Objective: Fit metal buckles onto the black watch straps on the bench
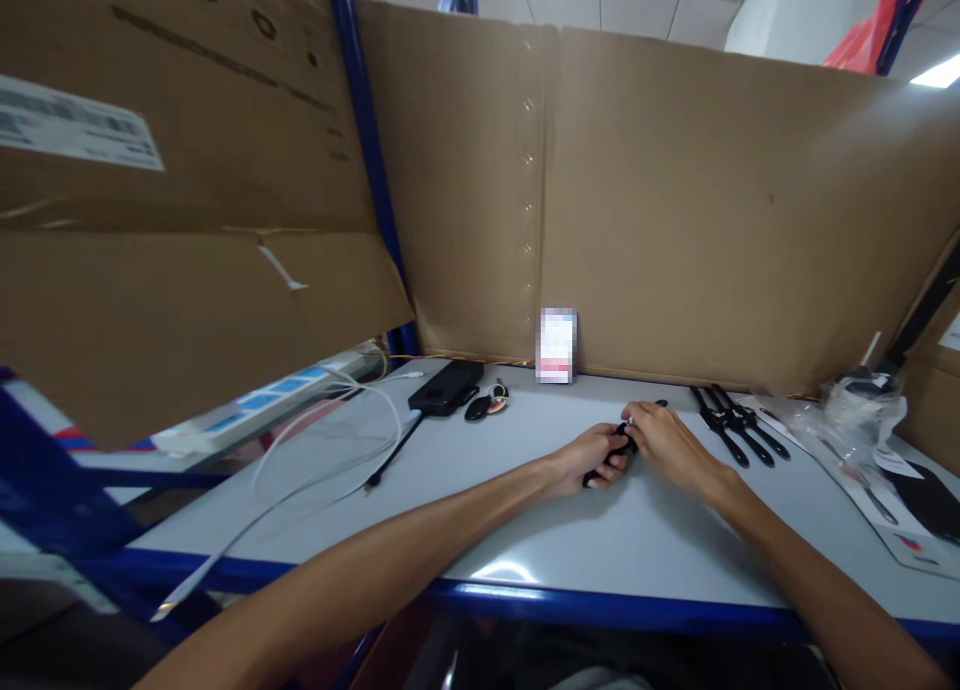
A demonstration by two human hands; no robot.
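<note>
Both my hands meet over the table, right of its middle. My left hand (596, 460) is closed round the black handle (592, 480) of a slim tool, whose rounded lower end sticks out below the fingers. Higher up on the same tool, my right hand (660, 435) is closed with its fingertips pinching it, and a dark tip shows just beyond the knuckles. The fingers hide most of the tool, so its exact kind cannot be told. Right of my right hand, three slim black-handled tools (739, 425) lie side by side at a slant.
A phone (556, 346) leans against the cardboard wall (675, 210). To the left lie a black box-shaped device (448, 388), keys (491, 400), white cables (330, 470) and a power strip (262, 400). Clear plastic packaging (855, 410) and a card (885, 520) lie at the right.
</note>
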